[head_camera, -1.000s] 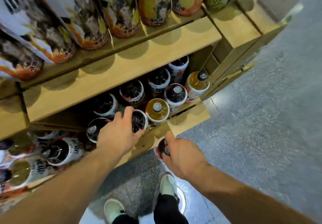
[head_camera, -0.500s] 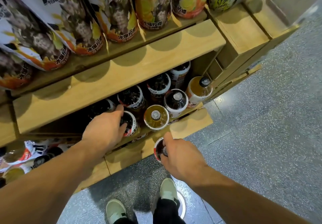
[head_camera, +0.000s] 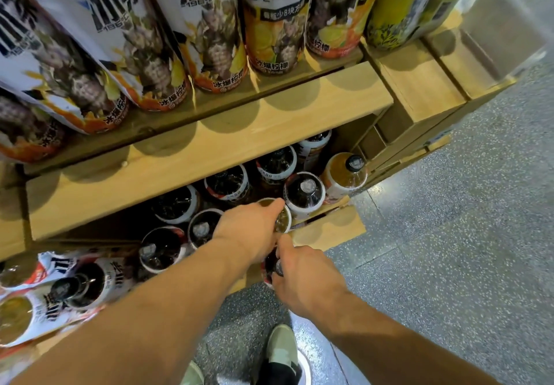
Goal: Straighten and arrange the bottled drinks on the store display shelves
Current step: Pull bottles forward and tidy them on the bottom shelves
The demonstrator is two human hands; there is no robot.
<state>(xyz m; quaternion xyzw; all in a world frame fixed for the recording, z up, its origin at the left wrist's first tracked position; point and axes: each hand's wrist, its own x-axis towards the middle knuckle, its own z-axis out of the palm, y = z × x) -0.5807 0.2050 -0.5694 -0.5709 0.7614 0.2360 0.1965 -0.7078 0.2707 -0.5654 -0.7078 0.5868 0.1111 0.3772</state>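
Several dark and amber bottled drinks stand on the low wooden shelf [head_camera: 329, 229], seen from above. My left hand [head_camera: 248, 229] is closed over the top of an amber bottle [head_camera: 283, 220] in the front row, beside a dark bottle [head_camera: 304, 194] and an orange-amber bottle [head_camera: 344, 175] to its right. My right hand [head_camera: 302, 279] grips a dark bottle [head_camera: 271, 264] by its neck, held in front of the shelf edge just below my left hand. More dark bottles [head_camera: 162, 248] stand to the left of my left arm.
Large white and yellow labelled bottles [head_camera: 209, 31] line the upper shelf [head_camera: 209, 157]. More bottles [head_camera: 69, 288] fill the lower left shelf. Wooden crate blocks [head_camera: 419, 85] close the right end. Speckled grey floor [head_camera: 449, 264] lies to the right; my shoes [head_camera: 280, 348] are below.
My left hand has moved right from a dark front-row bottle onto the amber bottle. My right hand keeps hold of its dark bottle, now closer under the left hand. The camera has leaned in.
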